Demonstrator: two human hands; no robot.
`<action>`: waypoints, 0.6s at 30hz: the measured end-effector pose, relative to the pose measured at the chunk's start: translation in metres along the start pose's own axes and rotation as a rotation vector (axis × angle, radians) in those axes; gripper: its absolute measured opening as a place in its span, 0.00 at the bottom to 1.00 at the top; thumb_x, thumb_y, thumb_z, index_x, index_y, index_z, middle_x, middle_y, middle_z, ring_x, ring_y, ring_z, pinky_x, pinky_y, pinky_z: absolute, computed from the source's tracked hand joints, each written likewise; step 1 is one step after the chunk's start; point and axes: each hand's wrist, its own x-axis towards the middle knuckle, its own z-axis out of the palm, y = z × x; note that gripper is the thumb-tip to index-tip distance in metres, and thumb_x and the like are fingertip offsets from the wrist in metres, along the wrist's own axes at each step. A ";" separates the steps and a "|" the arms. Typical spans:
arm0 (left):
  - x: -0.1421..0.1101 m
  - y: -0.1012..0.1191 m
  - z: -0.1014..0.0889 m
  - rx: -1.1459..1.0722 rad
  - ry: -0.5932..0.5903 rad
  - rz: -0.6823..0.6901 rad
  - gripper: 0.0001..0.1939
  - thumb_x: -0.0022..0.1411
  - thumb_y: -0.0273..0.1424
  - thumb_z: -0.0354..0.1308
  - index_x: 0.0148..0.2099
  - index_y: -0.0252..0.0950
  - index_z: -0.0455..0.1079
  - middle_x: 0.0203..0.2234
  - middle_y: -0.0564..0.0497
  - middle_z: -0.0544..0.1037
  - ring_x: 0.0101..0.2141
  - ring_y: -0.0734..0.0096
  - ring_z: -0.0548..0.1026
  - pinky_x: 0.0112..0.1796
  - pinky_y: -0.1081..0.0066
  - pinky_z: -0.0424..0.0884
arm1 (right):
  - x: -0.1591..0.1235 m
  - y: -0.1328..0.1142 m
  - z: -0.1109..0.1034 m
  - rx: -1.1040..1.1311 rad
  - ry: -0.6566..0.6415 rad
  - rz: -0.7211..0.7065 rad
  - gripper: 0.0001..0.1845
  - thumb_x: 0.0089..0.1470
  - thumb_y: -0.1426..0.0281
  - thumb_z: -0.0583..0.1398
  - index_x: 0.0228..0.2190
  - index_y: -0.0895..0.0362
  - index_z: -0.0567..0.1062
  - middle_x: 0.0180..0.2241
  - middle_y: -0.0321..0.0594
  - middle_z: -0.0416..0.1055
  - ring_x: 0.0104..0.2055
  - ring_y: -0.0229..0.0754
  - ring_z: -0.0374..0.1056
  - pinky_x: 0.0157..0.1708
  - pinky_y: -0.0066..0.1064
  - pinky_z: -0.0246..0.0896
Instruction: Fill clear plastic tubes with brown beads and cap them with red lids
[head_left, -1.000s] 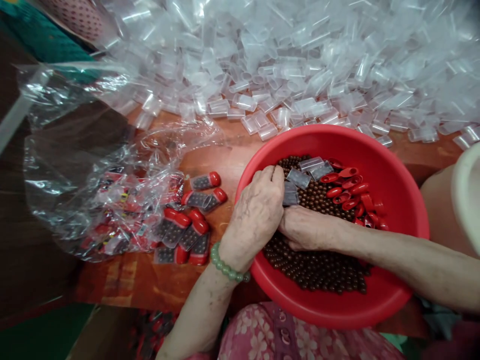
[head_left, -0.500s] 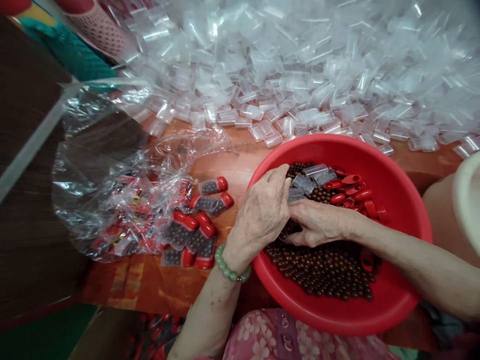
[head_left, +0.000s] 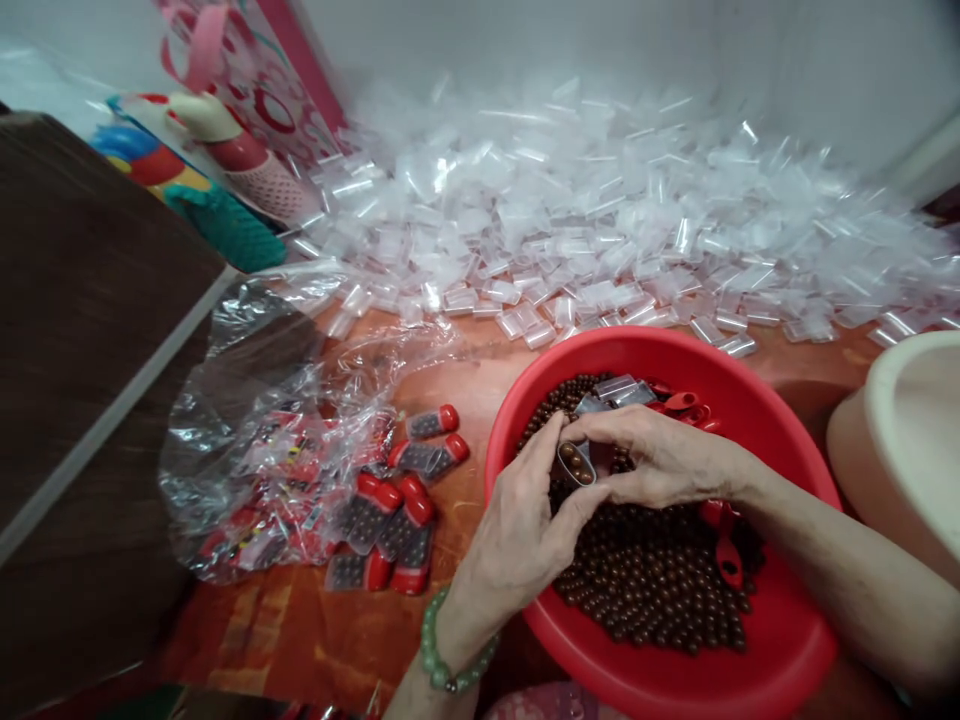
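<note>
A small clear plastic case with brown beads inside is over the red basin, its oval open end facing me. My right hand grips it between thumb and fingers. My left hand, with a green bead bracelet at the wrist, curves round the open end; its thumb and fingertips are at the case's edges. Many loose brown beads lie in the basin below. Several clear cases and red caps rest at its far side. One red cap lies on the beads.
A heap of clear plastic cases spreads along the back of the table. Bead-filled cases with red caps lie left of the basin, beside a clear plastic bag. A cream tub stands at right, bottles at back left.
Both hands have come up from the beads, and the case with beads inside now shows between them. The camera view has tilted up, so things appear lower.
</note>
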 end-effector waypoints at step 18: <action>0.007 0.001 0.000 -0.362 -0.016 -0.023 0.18 0.64 0.31 0.60 0.56 0.37 0.68 0.50 0.45 0.77 0.48 0.65 0.77 0.52 0.67 0.72 | -0.018 0.002 -0.035 -0.261 0.226 0.153 0.14 0.60 0.70 0.58 0.47 0.58 0.77 0.43 0.43 0.79 0.43 0.42 0.74 0.45 0.33 0.67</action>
